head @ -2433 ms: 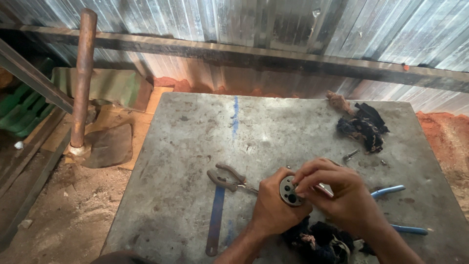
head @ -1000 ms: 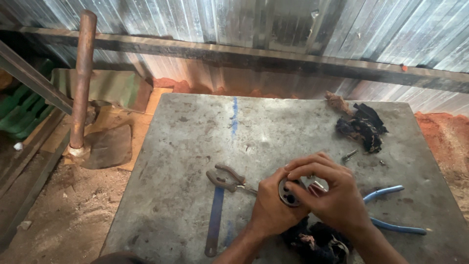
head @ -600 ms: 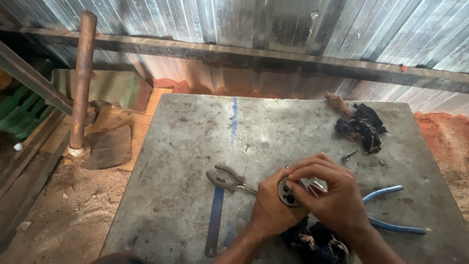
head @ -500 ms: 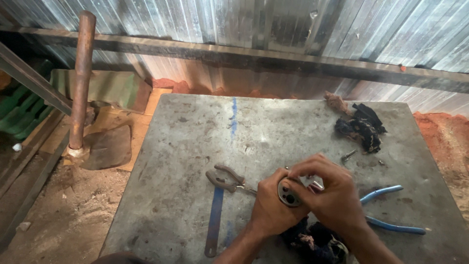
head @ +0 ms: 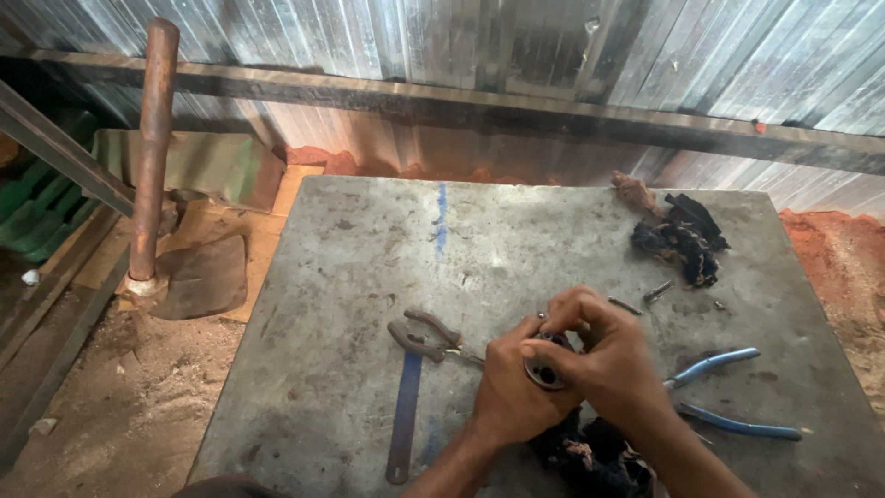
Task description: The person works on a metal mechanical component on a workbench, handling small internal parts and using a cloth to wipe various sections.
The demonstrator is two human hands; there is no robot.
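**Both hands on a small round part**

Low centre of the frame, my left hand [head: 516,392] and right hand [head: 608,360] close together around a round metal part [head: 546,369] above a dark rag [head: 590,456]. Pliers [head: 429,337] lie just left, blue-handled pliers [head: 728,392] right. Another rag [head: 682,240] sits upper right on the table [head: 369,240].

Both hands are gripping a small round metal part [head: 546,366] — left hand [head: 513,392] cupping, right hand [head: 608,360] pinching — over the grey table [head: 369,267].

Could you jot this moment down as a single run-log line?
left hand: holds round metal part | right hand: fingers on part | brown pliers beside left hand | blue pliers on table
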